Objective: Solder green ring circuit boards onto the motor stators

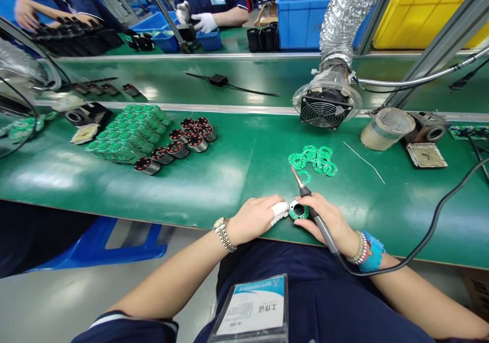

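Note:
My left hand, with white covers on its fingertips, grips the side of a round part topped by a green ring circuit board with a dark hole in its middle. The body under the board is mostly hidden. My right hand holds a soldering iron, its tip slanting up and away toward the loose boards. Thumb and fingers of that hand also rest around the ring board's right side. Just beyond lie several loose green ring boards in a small heap.
Stacked green boards and several copper-wound motor stators stand to the left. A fume fan hangs ahead. At right are a tape-wrapped cup, a solder wire and an iron stand. Co-workers' gloved hands work across the bench.

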`<state>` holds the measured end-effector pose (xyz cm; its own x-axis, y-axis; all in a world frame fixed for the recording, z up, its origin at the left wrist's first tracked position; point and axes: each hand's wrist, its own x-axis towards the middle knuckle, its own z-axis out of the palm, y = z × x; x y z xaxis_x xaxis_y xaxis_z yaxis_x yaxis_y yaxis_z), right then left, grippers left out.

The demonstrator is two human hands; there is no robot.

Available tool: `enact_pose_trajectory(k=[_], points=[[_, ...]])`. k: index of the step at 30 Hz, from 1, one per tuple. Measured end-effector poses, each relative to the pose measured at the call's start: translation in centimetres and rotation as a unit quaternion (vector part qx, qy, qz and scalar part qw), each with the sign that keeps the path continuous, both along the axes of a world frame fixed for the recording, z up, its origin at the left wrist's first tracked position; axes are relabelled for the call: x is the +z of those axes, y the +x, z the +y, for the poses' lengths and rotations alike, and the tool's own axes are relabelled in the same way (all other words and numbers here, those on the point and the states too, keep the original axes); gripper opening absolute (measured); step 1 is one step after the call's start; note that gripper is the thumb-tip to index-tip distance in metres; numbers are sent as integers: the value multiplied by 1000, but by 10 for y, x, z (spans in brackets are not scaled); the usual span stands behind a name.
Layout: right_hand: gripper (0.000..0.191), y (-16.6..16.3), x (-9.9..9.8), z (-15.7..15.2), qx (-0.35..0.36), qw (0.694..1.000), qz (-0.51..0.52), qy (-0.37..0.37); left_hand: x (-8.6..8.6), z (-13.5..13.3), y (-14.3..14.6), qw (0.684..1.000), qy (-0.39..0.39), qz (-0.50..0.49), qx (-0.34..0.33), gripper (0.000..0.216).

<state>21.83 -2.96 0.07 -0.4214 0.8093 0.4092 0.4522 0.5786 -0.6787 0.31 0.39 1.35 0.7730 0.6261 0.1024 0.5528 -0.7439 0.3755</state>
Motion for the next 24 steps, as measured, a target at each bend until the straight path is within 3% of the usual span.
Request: enact_pose_trajectory(k=[4, 6, 8, 10, 12, 13, 14, 19, 24], points=[[34, 1, 0, -1, 2, 1000, 1, 0, 0, 2, 1, 999, 27, 16, -24, 20], [35, 1, -1, -1, 4, 1000, 1, -1, 1, 1, 8, 999, -35, -7, -3, 19], [35, 1, -2, -2, 3, 1000, 1, -1, 2, -2, 17, 983, -162, -60, 56, 19], [34, 1, -3, -1, 1, 1000, 0, 2, 1, -6, 24, 921, -337, -138, 140, 22], [33, 1, -4, -1, -1, 1000, -1, 7, 0, -10, 27, 829, -483, -199, 202, 24], [33, 1, -5, -1, -2, 1000, -1, 7, -1, -11, 27, 799, -519, -214, 215, 23], [33, 0, -5, 0, -2, 1000, 0, 7, -2, -11, 24, 792, -527, -220, 216, 22], [32, 0, -5, 0, -2, 1000, 6, 9, -7, -5, 8, 901, -341, -219, 157, 16], [32, 0, -5, -1, 3, 1000, 10, 5, -10, -2, 10, 946, -219, -219, 101, 12]])
